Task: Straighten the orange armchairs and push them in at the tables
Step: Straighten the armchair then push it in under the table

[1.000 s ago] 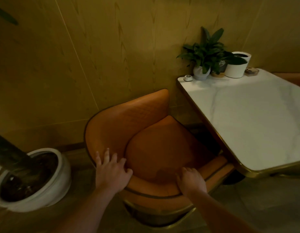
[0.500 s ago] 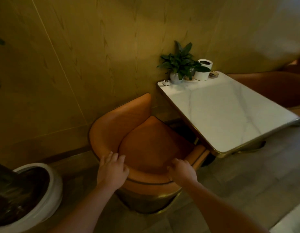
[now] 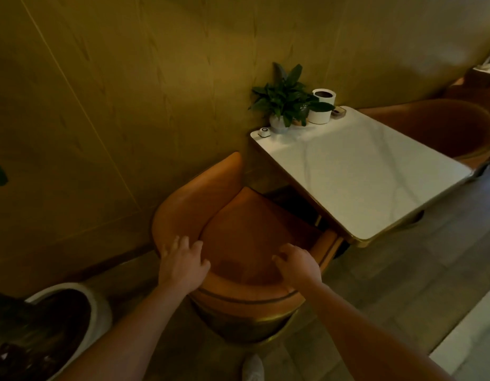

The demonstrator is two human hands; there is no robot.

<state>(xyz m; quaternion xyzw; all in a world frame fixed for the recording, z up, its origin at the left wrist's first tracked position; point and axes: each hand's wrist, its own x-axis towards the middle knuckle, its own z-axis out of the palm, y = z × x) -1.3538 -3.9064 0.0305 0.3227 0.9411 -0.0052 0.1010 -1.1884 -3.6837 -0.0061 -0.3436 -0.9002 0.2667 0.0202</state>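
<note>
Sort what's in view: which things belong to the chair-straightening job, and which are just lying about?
Job: near armchair, with left hand and right hand on its backrest; marble table; far armchair beyond it.
Lying about: potted plant, white pot, small white button and little tray at the table's wall end; big white planter on the floor.

Text: none readable anywhere, the shot is dim and soft.
Button [image 3: 264, 131]: small white unit on the counter [image 3: 362, 177] corner, dark face, any marking too small to make out.
Pot [image 3: 321, 111]: white, by the wall end, no lettering shows.
Tray [image 3: 338, 112]: beside the pot, too blurred to read.
</note>
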